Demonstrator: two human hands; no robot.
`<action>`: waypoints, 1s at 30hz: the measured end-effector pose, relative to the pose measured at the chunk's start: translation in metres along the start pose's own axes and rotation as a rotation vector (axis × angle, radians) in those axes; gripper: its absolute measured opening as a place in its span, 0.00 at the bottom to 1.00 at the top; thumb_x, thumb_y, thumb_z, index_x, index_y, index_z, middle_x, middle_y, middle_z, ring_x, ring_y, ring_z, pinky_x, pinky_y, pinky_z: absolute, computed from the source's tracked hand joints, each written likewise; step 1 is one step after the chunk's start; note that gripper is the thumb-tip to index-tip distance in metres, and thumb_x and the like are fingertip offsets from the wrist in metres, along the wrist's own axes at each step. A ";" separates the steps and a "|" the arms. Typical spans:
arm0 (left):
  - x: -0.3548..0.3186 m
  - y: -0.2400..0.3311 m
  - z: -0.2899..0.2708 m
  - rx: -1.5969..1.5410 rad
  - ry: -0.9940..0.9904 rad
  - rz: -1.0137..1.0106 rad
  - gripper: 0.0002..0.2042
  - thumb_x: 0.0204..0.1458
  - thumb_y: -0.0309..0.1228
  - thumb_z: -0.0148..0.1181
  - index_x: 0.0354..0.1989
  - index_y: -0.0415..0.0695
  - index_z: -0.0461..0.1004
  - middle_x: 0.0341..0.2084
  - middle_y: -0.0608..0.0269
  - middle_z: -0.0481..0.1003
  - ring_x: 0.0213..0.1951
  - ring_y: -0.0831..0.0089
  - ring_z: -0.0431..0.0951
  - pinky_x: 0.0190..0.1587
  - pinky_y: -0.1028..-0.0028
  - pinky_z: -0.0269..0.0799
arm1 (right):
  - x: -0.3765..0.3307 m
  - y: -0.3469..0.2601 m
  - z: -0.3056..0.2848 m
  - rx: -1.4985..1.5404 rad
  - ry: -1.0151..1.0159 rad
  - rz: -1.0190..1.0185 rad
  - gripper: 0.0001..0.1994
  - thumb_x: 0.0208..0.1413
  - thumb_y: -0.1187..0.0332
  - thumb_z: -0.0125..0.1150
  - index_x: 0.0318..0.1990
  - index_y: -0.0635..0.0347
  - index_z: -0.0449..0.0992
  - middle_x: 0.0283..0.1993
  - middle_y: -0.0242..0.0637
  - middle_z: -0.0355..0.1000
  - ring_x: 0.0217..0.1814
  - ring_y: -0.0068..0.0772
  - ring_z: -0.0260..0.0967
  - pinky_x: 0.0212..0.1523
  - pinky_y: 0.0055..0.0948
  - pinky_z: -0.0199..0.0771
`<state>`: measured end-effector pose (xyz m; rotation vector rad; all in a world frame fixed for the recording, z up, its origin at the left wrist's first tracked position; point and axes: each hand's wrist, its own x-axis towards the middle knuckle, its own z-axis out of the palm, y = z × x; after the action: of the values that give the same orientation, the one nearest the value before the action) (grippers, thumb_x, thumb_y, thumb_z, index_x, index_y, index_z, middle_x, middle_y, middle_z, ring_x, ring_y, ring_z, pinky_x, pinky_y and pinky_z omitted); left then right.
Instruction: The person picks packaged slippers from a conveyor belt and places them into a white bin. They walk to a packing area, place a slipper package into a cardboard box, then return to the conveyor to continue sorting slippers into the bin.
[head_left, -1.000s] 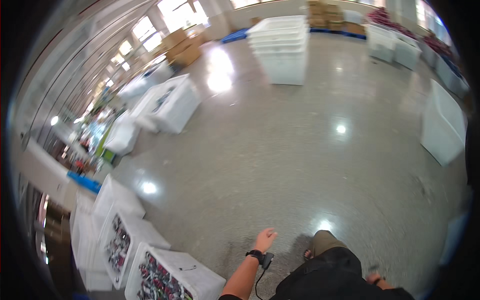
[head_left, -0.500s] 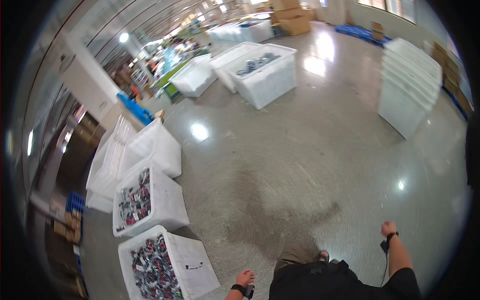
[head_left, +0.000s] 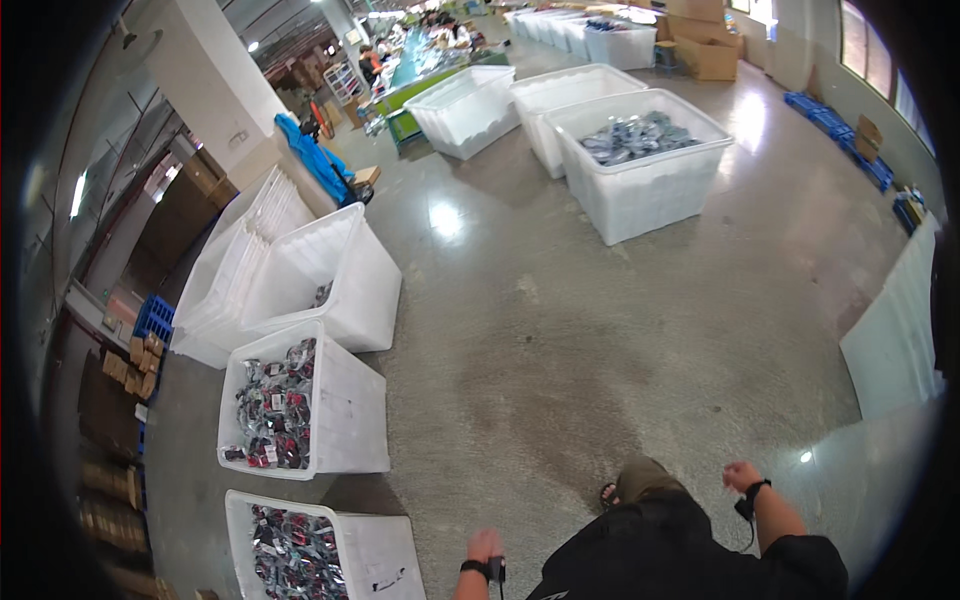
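Note:
I look down at my own dark-clothed body and a polished concrete floor [head_left: 560, 340]. My left hand [head_left: 485, 546] hangs low by my side, fingers curled, with a black wrist strap and a small dark piece dangling from it. My right hand [head_left: 741, 475] swings out to the right, also curled, with a black band and a cord at the wrist. Neither hand holds anything I can see. Nearest my left hand stands a white plastic bin [head_left: 375, 565] full of small red and black packets.
Another white bin [head_left: 350, 420] of packets and an almost empty bin [head_left: 360, 285] stand on the left, beside stacked white lids [head_left: 235, 275]. Ahead is a bin [head_left: 650, 195] of grey packets, with more bins behind. White stacked panels [head_left: 895, 340] are at the right. Cardboard boxes [head_left: 705, 55] sit far back.
The view has swung along the row of bins on the left, which now lie closer. My right hand has risen and moved inward, and my left hand has shifted right.

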<state>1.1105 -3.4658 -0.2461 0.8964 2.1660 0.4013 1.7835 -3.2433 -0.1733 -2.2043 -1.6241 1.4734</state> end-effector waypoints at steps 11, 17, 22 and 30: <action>0.313 0.206 -0.101 -0.365 -0.008 -0.338 0.13 0.55 0.35 0.59 0.47 0.47 0.76 0.30 0.64 0.77 0.32 0.74 0.78 0.31 0.73 0.74 | 0.318 -0.162 -0.052 -1.160 -0.308 -0.392 0.13 0.55 0.68 0.59 0.43 0.68 0.74 0.25 0.46 0.74 0.20 0.45 0.72 0.21 0.42 0.75; 0.407 0.252 -0.174 -0.993 0.199 -0.610 0.11 0.54 0.35 0.58 0.43 0.45 0.77 0.25 0.64 0.75 0.27 0.75 0.75 0.27 0.75 0.71 | 0.593 -0.619 -0.088 0.143 0.005 -0.070 0.11 0.57 0.70 0.53 0.43 0.68 0.74 0.23 0.35 0.71 0.20 0.27 0.69 0.19 0.28 0.68; 0.538 0.213 -0.198 -1.159 0.212 -0.849 0.11 0.55 0.32 0.56 0.44 0.43 0.75 0.26 0.62 0.75 0.27 0.71 0.76 0.27 0.70 0.73 | 0.739 -0.941 -0.063 0.187 -0.080 -0.559 0.11 0.60 0.69 0.52 0.46 0.66 0.73 0.25 0.30 0.70 0.24 0.21 0.67 0.25 0.23 0.68; 0.841 0.316 -0.407 -0.468 0.211 -0.644 0.13 0.56 0.32 0.54 0.47 0.40 0.74 0.25 0.64 0.78 0.27 0.70 0.79 0.30 0.70 0.74 | 0.807 -1.052 0.023 0.184 -0.352 -0.153 0.09 0.60 0.69 0.56 0.44 0.63 0.75 0.27 0.31 0.73 0.26 0.24 0.71 0.25 0.25 0.71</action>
<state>0.5578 -2.6485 -0.2436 -0.1134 2.2602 0.6503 1.0095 -2.1666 -0.1699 -1.7597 -1.6195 1.9582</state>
